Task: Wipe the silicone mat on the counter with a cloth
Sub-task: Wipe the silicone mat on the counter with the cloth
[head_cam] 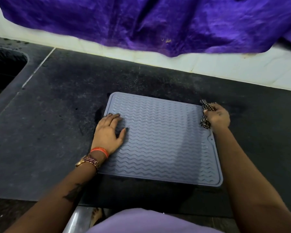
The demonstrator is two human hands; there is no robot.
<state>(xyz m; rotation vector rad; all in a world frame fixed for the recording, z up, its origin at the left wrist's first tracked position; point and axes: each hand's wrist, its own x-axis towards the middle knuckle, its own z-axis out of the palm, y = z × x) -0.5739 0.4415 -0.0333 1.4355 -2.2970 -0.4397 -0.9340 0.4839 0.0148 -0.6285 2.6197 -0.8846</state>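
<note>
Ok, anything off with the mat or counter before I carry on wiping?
The silicone mat lies flat but slightly askew to the counter edge, its near right corner about at the front edge. Left hand presses it; right hand grips the cloth at its far right edge. No visible spill or damage.

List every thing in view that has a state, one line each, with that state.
silicone mat: flat on the counter, ribbed side up.
cloth: bunched, gripped at the mat's far right edge.
left hand: fingers straight, pressing the mat's left side.
right hand: curled round the cloth.
counter: dark, speckled and smudged.
purple fabric: hanging over the white wall.
</note>
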